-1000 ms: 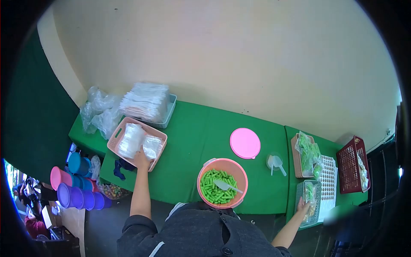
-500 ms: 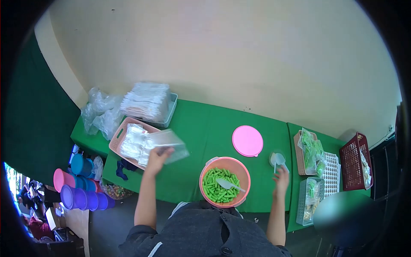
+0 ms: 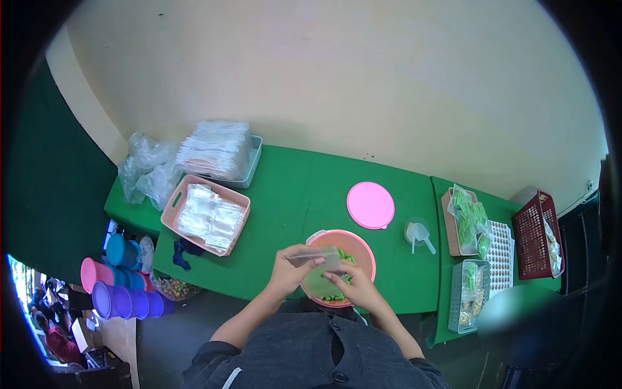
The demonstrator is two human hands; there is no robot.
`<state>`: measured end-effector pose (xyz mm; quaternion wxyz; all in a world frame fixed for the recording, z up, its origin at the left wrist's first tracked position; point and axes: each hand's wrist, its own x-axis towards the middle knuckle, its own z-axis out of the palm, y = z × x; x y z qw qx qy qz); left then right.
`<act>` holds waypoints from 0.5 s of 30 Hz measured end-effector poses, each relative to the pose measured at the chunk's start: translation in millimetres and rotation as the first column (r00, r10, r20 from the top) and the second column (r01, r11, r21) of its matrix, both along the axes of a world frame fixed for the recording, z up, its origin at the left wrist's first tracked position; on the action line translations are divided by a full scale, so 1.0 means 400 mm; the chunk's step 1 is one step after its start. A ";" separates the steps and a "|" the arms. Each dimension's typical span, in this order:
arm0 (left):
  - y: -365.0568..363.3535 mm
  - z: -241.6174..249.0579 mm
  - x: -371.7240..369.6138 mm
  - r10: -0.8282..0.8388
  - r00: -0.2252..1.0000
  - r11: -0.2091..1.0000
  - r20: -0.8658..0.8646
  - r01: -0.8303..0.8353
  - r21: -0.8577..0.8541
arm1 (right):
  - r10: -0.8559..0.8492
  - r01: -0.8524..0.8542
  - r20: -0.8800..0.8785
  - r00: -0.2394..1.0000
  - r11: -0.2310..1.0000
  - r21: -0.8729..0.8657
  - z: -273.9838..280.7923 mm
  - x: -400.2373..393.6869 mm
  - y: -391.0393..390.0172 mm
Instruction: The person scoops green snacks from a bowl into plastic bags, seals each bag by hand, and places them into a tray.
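Both hands hold a clear plastic bag [image 3: 319,282] above the pink bowl [image 3: 369,251]. My left hand [image 3: 289,270] pinches its left side, and my right hand [image 3: 355,283] grips its lower right part. Green pieces [image 3: 348,259] lie in the bowl, partly hidden by the bag and hands. At the left, a pink basket [image 3: 245,202] holds stacked clear bags [image 3: 210,217]. Beyond the bowl lies a round pink lid [image 3: 370,205]. A white scoop [image 3: 421,233] rests by a small container to the right.
A stack of white packets [image 3: 217,149] in a grey tray and loose plastic bags [image 3: 152,170] stand at the back left. On the right are baskets with green packs [image 3: 468,217], a sticker sheet [image 3: 501,256] and a maroon basket [image 3: 534,236]. A person [image 3: 61,340] is far left.
My left hand has brought the bag from the pink basket to above the bowl. My right hand has left the scoop and taken hold of the bag.
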<state>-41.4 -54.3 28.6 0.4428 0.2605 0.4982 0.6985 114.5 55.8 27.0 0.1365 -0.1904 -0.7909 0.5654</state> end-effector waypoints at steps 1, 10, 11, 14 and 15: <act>0.008 -0.013 0.003 0.076 0.997 0.994 0.016 -0.075 -0.074 | 0.000 0.000 0.002 1.000 1.000 0.002 0.003 0.002 -0.002; 0.011 -0.037 0.026 0.332 0.668 0.938 -0.666 -0.161 0.306 | -0.182 0.183 -0.029 0.983 0.983 0.013 0.064 0.041 -0.020; 0.009 -0.039 0.028 0.326 0.669 0.940 -0.668 -0.154 0.304 | -0.193 0.191 -0.033 0.981 0.981 -0.042 0.055 0.029 -0.027; 0.013 -0.046 0.032 0.316 0.592 0.940 -0.741 -0.089 0.330 | -0.223 0.213 -0.046 0.974 0.962 -0.170 0.003 0.018 -0.025; 0.013 -0.052 0.034 0.311 0.537 0.940 -0.784 -0.053 0.336 | -0.237 0.218 -0.050 0.970 0.945 -0.245 0.006 0.011 -0.028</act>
